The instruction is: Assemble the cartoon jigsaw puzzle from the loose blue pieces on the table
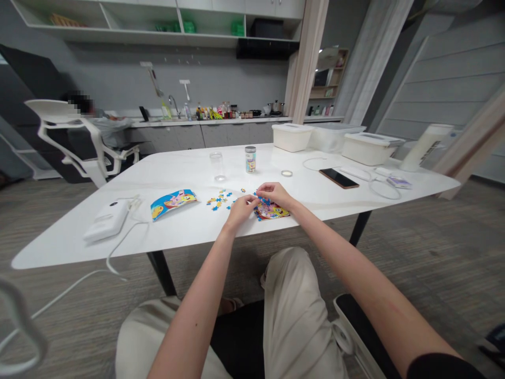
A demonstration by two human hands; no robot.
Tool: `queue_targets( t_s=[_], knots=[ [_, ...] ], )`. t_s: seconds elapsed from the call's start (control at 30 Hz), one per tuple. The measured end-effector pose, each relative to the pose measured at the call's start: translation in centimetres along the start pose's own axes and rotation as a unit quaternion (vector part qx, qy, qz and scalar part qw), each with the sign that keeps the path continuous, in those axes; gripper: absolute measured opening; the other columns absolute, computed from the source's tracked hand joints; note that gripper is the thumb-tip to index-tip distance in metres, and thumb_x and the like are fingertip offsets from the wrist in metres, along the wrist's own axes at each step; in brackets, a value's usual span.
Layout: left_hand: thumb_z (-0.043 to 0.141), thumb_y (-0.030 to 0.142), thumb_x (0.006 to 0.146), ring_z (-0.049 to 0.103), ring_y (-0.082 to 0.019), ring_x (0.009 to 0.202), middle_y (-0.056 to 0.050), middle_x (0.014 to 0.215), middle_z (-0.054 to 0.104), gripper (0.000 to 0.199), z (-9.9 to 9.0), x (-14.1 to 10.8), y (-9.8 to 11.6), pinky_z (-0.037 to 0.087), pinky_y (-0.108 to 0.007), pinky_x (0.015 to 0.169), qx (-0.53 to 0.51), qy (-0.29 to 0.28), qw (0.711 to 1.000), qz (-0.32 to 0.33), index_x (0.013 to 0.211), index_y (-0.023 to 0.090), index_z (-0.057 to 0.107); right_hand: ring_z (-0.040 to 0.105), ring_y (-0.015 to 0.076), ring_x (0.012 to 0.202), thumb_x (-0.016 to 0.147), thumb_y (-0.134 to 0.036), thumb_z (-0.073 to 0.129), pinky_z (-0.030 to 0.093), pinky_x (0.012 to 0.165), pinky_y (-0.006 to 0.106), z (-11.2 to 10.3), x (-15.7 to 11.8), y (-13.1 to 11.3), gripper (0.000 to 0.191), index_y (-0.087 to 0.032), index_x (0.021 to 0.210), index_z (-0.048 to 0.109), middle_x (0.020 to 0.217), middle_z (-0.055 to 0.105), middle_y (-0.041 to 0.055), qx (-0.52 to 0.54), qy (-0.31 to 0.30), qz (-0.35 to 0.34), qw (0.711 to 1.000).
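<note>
A partly joined, colourful jigsaw puzzle [272, 211] lies near the front edge of the white table. My left hand [241, 210] is at its left edge, fingers pinched on something I cannot make out. Over its upper part, my right hand [276, 193] has its fingertips pressed together close to my left fingertips; what they hold is too small to tell. Loose blue and yellow puzzle pieces [219, 200] are scattered left of the hands. Further left rests a curled picture sheet [173, 202] with cartoon figures.
Behind the hands stand a clear jar [216, 167], a printed can [250, 160] and a round lid [286, 173]. A phone [339, 178], cables, white boxes [292, 138] and a bottle are to the right. A white device [108, 220] lies left. A person sits beyond the table.
</note>
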State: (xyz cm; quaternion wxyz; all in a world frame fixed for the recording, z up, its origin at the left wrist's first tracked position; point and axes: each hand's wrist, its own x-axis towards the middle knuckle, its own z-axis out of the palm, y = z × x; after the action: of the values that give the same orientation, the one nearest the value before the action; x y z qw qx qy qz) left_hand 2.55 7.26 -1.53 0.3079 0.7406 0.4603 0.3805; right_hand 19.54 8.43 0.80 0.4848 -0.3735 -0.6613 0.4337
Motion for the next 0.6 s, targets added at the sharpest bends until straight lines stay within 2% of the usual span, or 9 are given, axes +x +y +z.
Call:
queue_targets(
  t_s=[0.2, 0.33, 0.4, 0.47, 0.5, 0.6],
  knots=[
    [0.054, 0.040, 0.083, 0.062, -0.018, 0.079, -0.006, 0.085, 0.072, 0.031, 0.1, 0.2, -0.1, 0.045, -0.026, 0.072, -0.039, 0.010, 0.999, -0.001, 0.085, 0.014, 0.071, 0.059, 0.0134, 0.068, 0.064, -0.036, 0.074, 0.048, 0.068, 0.027, 0.5, -0.1, -0.5, 0.022, -0.016, 0.071, 0.068, 0.072, 0.068, 0.0014, -0.044, 0.031, -0.029, 0.998],
    [0.052, 0.039, 0.085, 0.063, -0.017, 0.078, -0.006, 0.084, 0.072, 0.033, -0.2, 0.0, 0.2, 0.045, -0.025, 0.071, -0.043, 0.013, 0.999, 0.011, 0.086, 0.013, 0.071, 0.055, 0.0125, 0.060, 0.064, -0.041, 0.073, 0.048, 0.058, 0.027, 0.5, 0.4, -0.5, 0.026, -0.018, 0.072, 0.066, 0.071, 0.066, 0.0021, -0.053, 0.060, -0.034, 0.996],
    [0.054, 0.035, 0.084, 0.062, -0.017, 0.077, -0.005, 0.082, 0.072, 0.028, -0.3, -0.2, 0.4, 0.045, -0.025, 0.072, -0.024, 0.009, 1.000, 0.008, 0.083, 0.013, 0.071, 0.054, 0.0123, 0.060, 0.065, -0.046, 0.072, 0.049, 0.057, 0.027, -0.2, 1.0, -0.2, 0.029, -0.019, 0.074, 0.064, 0.071, 0.065, 0.0022, -0.031, 0.125, -0.048, 0.991],
    [0.056, 0.032, 0.083, 0.063, -0.017, 0.077, -0.006, 0.082, 0.072, 0.024, -0.3, -0.3, 0.5, 0.045, -0.026, 0.073, -0.005, 0.009, 1.000, 0.003, 0.082, 0.013, 0.071, 0.056, 0.0132, 0.065, 0.069, -0.050, 0.066, 0.051, 0.061, 0.027, -1.3, 1.6, 0.2, 0.031, -0.020, 0.076, 0.062, 0.074, 0.064, 0.0025, 0.003, 0.254, -0.065, 0.965],
    [0.056, 0.031, 0.083, 0.063, -0.017, 0.078, -0.006, 0.083, 0.072, 0.023, -0.3, -0.3, 0.6, 0.045, -0.026, 0.073, 0.001, 0.012, 1.000, 0.000, 0.081, 0.013, 0.071, 0.057, 0.0136, 0.068, 0.070, -0.049, 0.066, 0.051, 0.063, 0.028, -1.9, 1.9, 0.5, 0.031, -0.020, 0.077, 0.061, 0.075, 0.064, 0.0026, 0.005, 0.286, -0.059, 0.956],
    [0.056, 0.032, 0.084, 0.063, -0.018, 0.078, -0.007, 0.084, 0.073, 0.024, -0.3, -0.4, 0.7, 0.045, -0.027, 0.073, -0.004, 0.030, 1.000, -0.004, 0.083, 0.013, 0.071, 0.058, 0.0137, 0.064, 0.068, -0.039, 0.069, 0.050, 0.060, 0.028, -3.2, 1.9, 1.5, 0.024, -0.018, 0.076, 0.062, 0.071, 0.064, 0.0025, -0.058, 0.266, -0.001, 0.962]
  ],
)
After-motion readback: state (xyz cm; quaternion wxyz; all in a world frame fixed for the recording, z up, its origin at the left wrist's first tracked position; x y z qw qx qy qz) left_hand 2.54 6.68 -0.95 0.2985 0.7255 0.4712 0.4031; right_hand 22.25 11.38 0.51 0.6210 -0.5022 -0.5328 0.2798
